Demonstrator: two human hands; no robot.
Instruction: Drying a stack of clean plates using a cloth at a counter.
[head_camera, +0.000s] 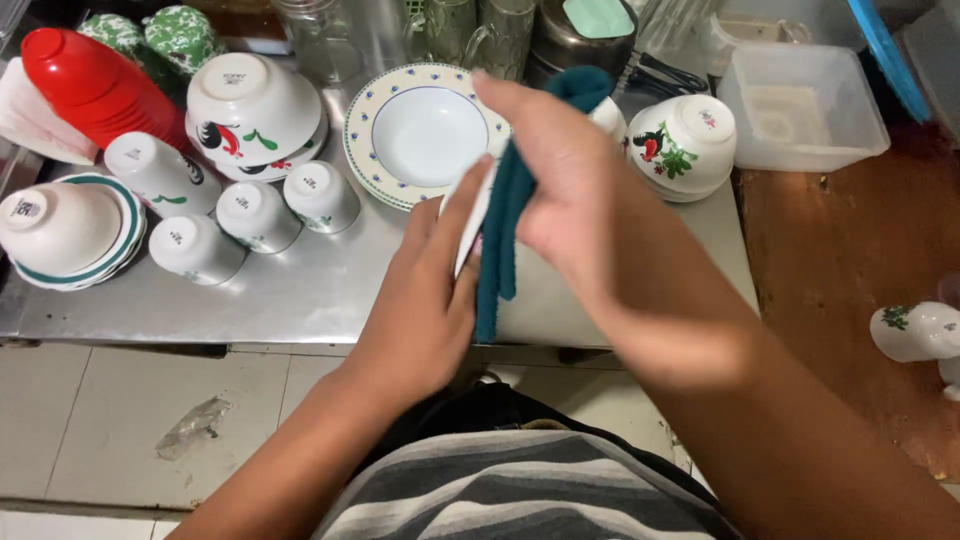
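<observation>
Above the steel desk (300, 290), I see my left hand (425, 300) clasping a white dish (470, 225) held on edge, fingers laid flat up its near face, the hold closed around it. My right hand (555, 170) presses a dark teal cloth (505, 210) against the dish's other face, palm and fingers wrapped loosely over the fabric, grasping it. The dish shows only as a thin white rim; its long line runs from lower left up to the right, towards the far end of the desk. The cloth hangs down along it, the loose end pointing at my lap.

Behind the hands, a deep plate with a blue-dotted rim (425, 130) lies face up with nothing in it. Left of it, small white cups (255, 215) and a rooster-painted bowl (250, 105) rest upside down, beside a red plastic jug (95, 90) lying on its side. Another rooster bowl (685, 140) sits inverted at right, next to a clear plastic tub (800, 105) that looks bare inside.
</observation>
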